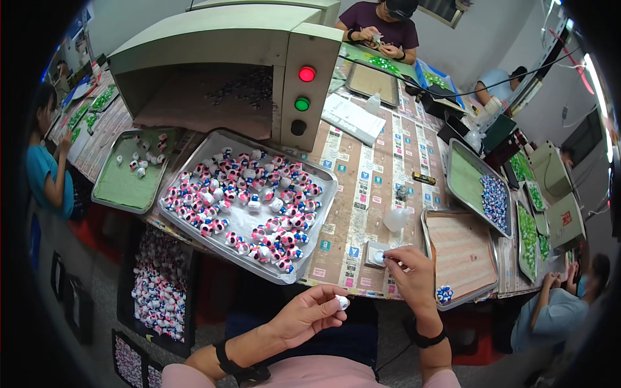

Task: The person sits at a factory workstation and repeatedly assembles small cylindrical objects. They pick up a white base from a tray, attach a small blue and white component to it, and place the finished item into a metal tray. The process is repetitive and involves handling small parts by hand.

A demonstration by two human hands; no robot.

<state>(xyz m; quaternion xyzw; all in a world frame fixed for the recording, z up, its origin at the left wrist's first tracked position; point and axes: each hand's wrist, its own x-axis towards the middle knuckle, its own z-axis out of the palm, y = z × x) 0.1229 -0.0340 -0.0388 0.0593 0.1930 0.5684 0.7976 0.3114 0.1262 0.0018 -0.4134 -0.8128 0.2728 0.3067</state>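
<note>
Two hands work at the near edge of a long table papered with printed sheets of small blue and red label squares. Taking the big metal tray of pink, white and blue figurines as the landmark: the left hand hovers just below its near corner, off the table edge, thumb and fingertips pinched on one small white figurine. That piece is too small to make out its long axis; its pale end faces right, toward the other hand.

Right of the tray, the right hand rests at the table edge, fingers closed on a small blue-tipped item over a white square pad. The two hands are apart.

Further right of the tray lies a striped tray with a few figurines at its near corner, and a clear squeeze bottle between them. Behind the tray stands a pale green machine, its front panel carrying round red, green and black buttons stacked vertically. Left of the tray sits a green-lined tray with scattered pieces. Below the tray, off the table, a dark crate holds more figurines. Other people sit around the table's far sides.
</note>
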